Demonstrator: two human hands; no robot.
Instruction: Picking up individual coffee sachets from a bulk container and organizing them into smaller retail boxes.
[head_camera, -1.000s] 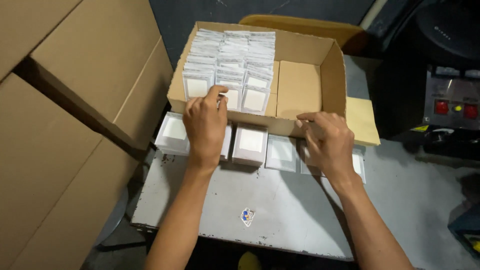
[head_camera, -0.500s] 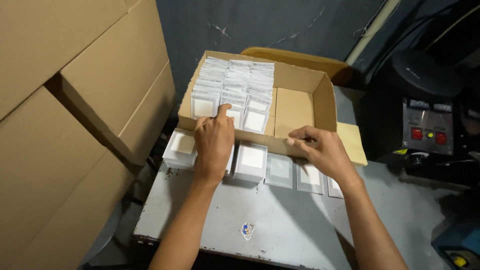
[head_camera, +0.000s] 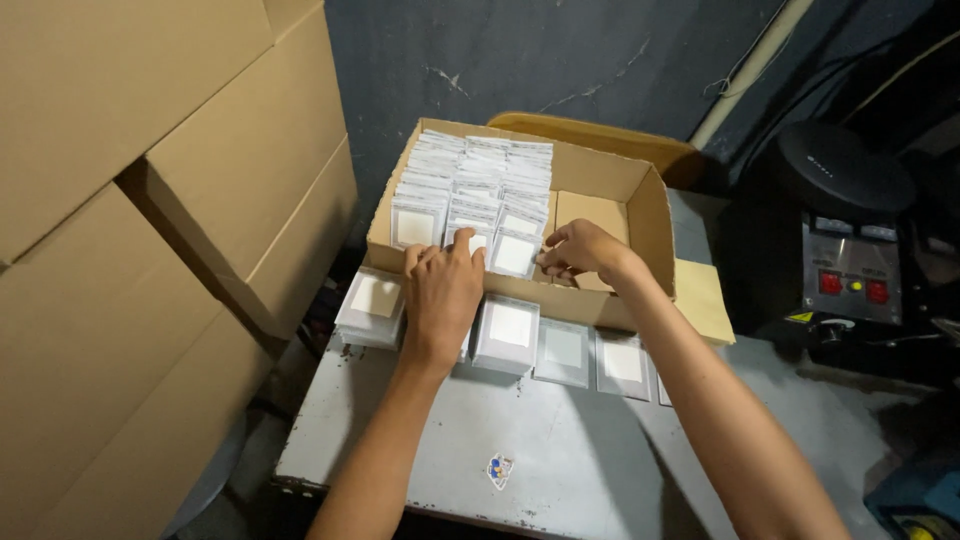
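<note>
**Hands at the front row of packets**

Right hand (head_camera: 580, 250) reaching over the near wall of the cardboard box (head_camera: 640, 200), fingers curled and pinching the front packet (head_camera: 514, 254) of the right-hand row. Left hand (head_camera: 443, 290) laid flat over the same wall, fingers spread loosely on the middle row, gripping nothing. Rows of flat white packets (head_camera: 480, 175) standing on edge, filling the left and far part of the box; right end bare. Outside, along the near wall, small stacks of the same packets (head_camera: 508, 332) lined up on the grey table (head_camera: 560, 450). Likely step: squaring up the front of the rows. Next calls for a firm pinch and a steadying left palm.
</note>
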